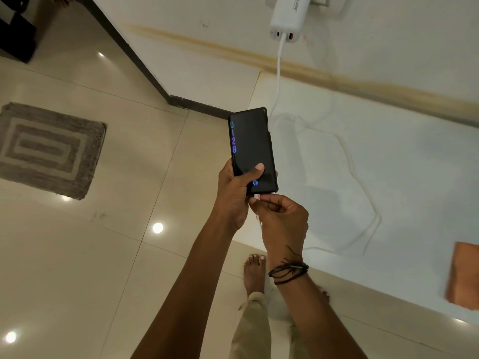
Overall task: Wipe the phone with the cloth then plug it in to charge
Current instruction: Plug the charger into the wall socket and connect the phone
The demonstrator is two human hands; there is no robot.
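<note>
A black phone [250, 141] with a lit clock and fingerprint icon on its screen is held upright in my left hand [233, 193], the thumb resting on the glass. My right hand [282, 218] pinches the white plug of the charging cable [278, 81] right at the phone's bottom edge. The cable runs up to a white charger [287, 19] in a wall socket and loops over the white counter [401, 177]. An orange cloth [464, 275] lies on the counter at the right edge, apart from both hands.
The counter's front edge runs diagonally beside my bare foot [255, 275]. A grey patterned mat [49, 149] lies on the glossy tiled floor to the left. A dark object [15, 35] stands at the top left.
</note>
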